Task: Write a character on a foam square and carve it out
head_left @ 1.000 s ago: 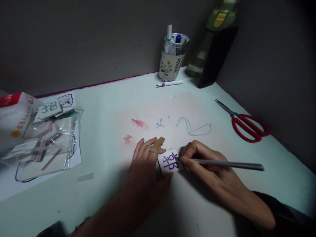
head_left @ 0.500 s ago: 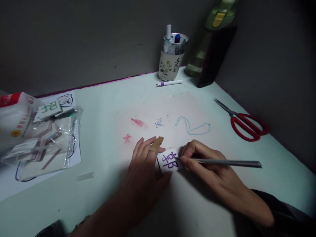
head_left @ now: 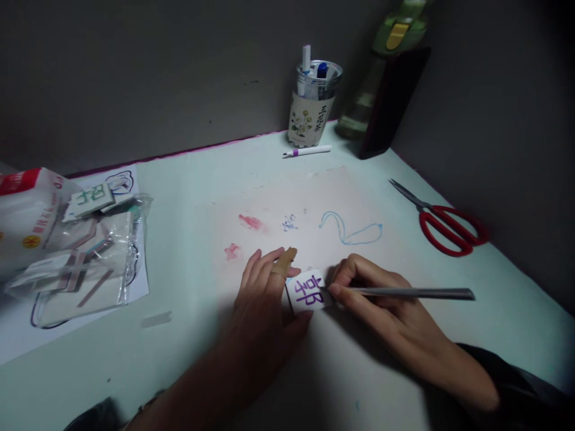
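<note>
The hands meet over a small white block [head_left: 307, 291] on the table [head_left: 188, 335]: the left hand [head_left: 265, 311] pins its nine o'clock side with fingers, while the right hand [head_left: 381, 305] pinches a slim metal tool [head_left: 404, 293], shaft trailing toward three o'clock, tip touching the block's right edge.

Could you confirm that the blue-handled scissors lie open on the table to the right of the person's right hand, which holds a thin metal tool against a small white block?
Not quite: the head view shows red-handled scissors, not blue. The rest holds: they lie open on the pale table to the right of the right hand, which holds the thin grey metal tool against the small white block with purple writing.
</note>
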`<state>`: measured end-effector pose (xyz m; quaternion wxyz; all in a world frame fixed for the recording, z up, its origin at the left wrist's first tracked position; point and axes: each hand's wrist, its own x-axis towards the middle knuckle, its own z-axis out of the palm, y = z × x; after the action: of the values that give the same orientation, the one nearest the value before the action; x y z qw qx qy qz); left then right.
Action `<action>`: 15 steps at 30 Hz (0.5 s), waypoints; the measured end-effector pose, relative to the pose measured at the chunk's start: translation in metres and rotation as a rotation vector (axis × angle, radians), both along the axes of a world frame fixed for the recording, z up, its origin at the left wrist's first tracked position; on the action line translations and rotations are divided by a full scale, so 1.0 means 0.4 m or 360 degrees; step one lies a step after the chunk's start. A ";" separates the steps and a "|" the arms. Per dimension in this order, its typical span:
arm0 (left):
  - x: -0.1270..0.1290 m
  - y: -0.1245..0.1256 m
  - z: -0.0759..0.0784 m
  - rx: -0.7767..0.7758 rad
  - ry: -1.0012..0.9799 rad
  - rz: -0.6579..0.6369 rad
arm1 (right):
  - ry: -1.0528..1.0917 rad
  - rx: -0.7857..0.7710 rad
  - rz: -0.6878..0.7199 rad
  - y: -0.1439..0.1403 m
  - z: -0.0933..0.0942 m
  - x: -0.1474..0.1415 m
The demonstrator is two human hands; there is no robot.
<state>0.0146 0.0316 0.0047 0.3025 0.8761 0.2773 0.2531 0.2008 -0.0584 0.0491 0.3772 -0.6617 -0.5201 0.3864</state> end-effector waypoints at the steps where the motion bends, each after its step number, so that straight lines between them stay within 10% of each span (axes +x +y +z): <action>1: 0.000 0.000 0.000 -0.0004 0.0009 0.0003 | 0.0004 -0.0002 -0.0003 -0.001 0.000 0.000; 15: 0.000 0.003 0.032 0.0095 0.0161 0.0022 | 0.0081 -0.0021 -0.0101 0.010 -0.008 -0.011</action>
<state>0.0147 0.0326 0.0176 0.2602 0.8944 0.2906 0.2187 0.1964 -0.0544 0.0459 0.3980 -0.6703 -0.4864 0.3945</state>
